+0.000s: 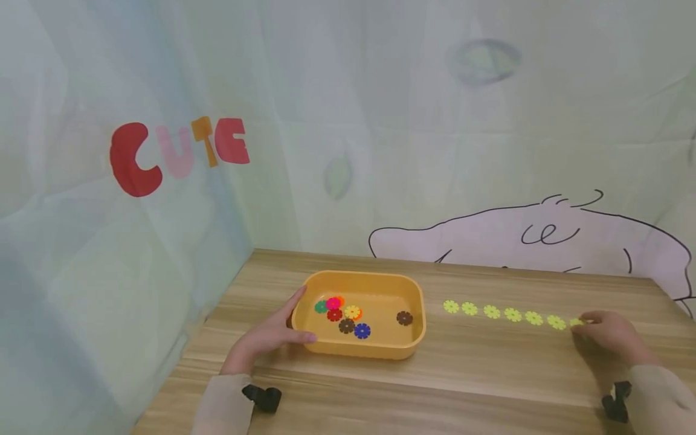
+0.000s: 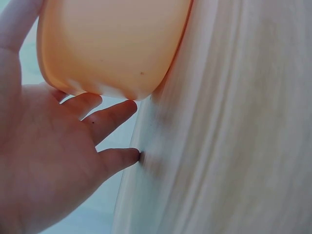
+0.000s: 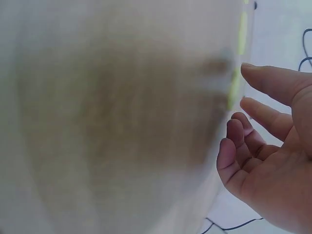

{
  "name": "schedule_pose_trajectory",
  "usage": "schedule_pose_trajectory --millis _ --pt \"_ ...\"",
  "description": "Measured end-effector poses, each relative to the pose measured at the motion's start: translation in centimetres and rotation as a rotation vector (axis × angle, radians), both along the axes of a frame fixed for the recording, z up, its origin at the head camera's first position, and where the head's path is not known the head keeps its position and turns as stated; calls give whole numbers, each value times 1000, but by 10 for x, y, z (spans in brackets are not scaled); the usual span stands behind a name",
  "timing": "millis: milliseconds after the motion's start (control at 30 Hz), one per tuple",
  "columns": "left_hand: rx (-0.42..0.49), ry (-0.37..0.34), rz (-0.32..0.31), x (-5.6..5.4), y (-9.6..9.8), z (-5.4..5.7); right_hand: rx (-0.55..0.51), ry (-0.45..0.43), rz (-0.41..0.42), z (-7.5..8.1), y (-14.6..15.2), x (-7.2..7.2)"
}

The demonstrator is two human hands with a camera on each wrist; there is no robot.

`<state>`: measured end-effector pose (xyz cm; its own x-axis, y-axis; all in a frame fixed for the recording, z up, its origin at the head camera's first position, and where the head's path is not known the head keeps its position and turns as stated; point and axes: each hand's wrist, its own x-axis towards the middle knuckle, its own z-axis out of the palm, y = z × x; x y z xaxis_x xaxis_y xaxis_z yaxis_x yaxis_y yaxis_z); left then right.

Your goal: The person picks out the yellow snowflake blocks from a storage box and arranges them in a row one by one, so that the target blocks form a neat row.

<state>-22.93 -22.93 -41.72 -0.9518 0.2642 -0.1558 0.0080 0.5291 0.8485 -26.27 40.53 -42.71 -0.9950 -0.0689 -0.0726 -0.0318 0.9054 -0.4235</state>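
Observation:
A yellow plastic tray (image 1: 380, 349) stands on the wooden table, with several flower-shaped discs inside. My left hand (image 1: 269, 335) grips its left end, thumb over the near rim and fingers against the outer wall. In the left wrist view the fingertips of this left hand (image 2: 73, 141) touch the tray (image 2: 117, 48). To the right, yellow-green flower discs (image 1: 513, 315) lie in a row. My right hand (image 1: 614, 335) pinches the disc (image 1: 576, 322) at the row's right end, partly hiding it. In the right wrist view thumb and forefinger span this disc (image 3: 234, 90); the other fingers curl loosely.
Brown discs (image 1: 404, 318), a blue disc (image 1: 362, 330), a red disc (image 1: 334, 314) and others lie spread in the tray. A pale cloth backdrop (image 1: 326, 90) hangs behind the table (image 1: 408, 393), with another to the left bearing coloured letters (image 1: 136, 160).

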Motion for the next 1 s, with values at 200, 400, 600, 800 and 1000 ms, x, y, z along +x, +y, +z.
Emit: schedule_pose_trajectory --millis 200,400,600,800,1000 --pt "-3 -1 3 0 0 0 -3 25 1 20 -15 -4" --pt "-5 4 4 0 -1 -1 -24 59 39 49 -51 -6" --pt "-14 3 11 0 0 -2 -97 106 80 66 -98 -8" --pt "-16 -4 25 -1 0 -4 -182 174 181 76 -150 -9" --pt "-5 -2 22 0 1 -3 -231 172 248 84 -198 -10"
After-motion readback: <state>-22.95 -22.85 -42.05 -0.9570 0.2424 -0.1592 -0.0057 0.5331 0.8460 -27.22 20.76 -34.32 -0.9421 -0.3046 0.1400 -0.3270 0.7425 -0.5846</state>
